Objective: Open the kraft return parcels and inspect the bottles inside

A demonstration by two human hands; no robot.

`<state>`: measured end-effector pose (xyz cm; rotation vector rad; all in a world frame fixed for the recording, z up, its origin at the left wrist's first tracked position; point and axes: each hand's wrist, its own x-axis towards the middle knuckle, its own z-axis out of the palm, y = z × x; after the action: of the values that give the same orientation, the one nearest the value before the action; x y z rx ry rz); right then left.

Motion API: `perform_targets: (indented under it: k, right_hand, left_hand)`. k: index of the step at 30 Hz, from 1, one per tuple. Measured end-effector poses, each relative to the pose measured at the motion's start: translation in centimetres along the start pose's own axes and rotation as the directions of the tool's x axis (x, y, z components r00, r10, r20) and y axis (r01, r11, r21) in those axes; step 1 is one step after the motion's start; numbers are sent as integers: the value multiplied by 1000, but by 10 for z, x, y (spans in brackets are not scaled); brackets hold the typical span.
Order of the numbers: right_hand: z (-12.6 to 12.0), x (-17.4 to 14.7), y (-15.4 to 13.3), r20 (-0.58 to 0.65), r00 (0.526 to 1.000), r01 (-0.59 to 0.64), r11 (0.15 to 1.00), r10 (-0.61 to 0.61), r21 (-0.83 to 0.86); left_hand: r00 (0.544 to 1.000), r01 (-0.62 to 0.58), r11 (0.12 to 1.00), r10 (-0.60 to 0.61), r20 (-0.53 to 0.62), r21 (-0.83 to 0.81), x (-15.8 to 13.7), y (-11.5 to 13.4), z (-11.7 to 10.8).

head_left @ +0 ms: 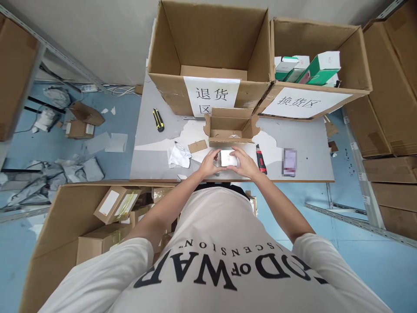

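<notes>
Close to the table's front edge, a small white box (228, 158) is held between my two hands. My left hand (210, 164) grips its left end, and my right hand (243, 162) has its fingers over the right end. Just beyond stands an opened small cardboard carton (231, 140) with its flaps up. To the right of my hands lies a red and black box cutter (261, 159). On the left are a crumpled white wrapper (179, 155) and a flat piece of brown cardboard (197, 146).
At the table's back stand a large cardboard box (163, 93) and another box (355, 89) holding green and white packages (325, 69), both with paper signs. A yellow-black cutter (158, 120) lies left, a blurred purple item (289, 162) right. A big carton of parcels (61, 217) stands front left.
</notes>
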<state>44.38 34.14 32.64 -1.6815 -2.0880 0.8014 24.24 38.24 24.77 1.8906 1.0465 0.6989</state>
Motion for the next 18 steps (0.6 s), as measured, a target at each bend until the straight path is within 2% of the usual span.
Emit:
perform_targets:
  k: [4,6,9,12,15,18]
  right_hand:
    - [6,15,-23,-79,972,-228,971,222,-74]
    - [10,21,-35,-58,948,-318,939,313,-134]
    - [14,28,-46,10,919,-384,903,393,-193]
    - [14,31,-51,57,913,-381,894,404,-235]
    - [8,30,-49,69,933,-325,910,352,-258]
    - [-6,23,-38,63,961,-259,957,269,-133]
  left_hand:
    - [999,-17,999,19,-51,31,2,5,2]
    - [997,-5,999,7,-75,32,1,6,5]
    - [997,11,999,-7,-82,45,0,7,6]
    - [997,9,999,-6,-71,49,1,9,7]
    - [998,13,1000,-12,-60,21,2,11,10]
    - [998,50,999,-51,-44,-19,1,11,11]
